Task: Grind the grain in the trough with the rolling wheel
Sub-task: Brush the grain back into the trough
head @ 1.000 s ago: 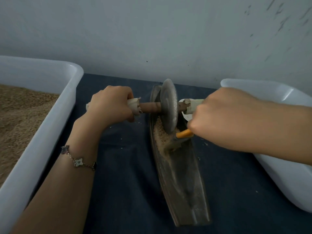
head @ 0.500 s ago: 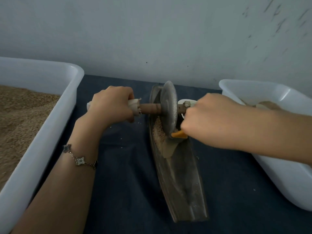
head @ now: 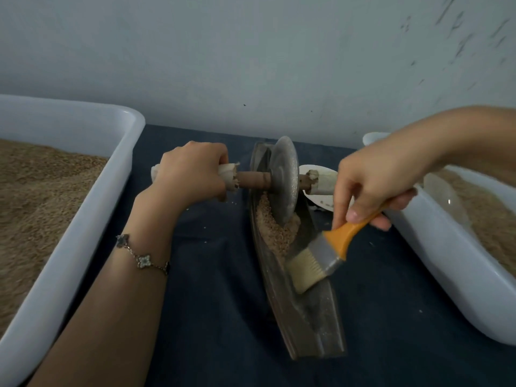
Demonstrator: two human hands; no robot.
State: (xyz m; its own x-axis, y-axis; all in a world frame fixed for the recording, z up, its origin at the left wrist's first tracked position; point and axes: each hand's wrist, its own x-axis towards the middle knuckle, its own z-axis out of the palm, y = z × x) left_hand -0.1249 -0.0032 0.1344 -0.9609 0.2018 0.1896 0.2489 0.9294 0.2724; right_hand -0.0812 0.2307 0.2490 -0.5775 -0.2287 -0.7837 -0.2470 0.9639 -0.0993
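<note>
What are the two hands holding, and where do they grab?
The left hand grips the rolling wheel by its wrapped left handle. The right hand pinches the brush by its orange handle.

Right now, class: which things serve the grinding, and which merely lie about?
In use: trough; grain; rolling wheel, its handle gripped by the left hand; brush, held in the right hand.

Lying about: left tub; right tub; white scoop.
</note>
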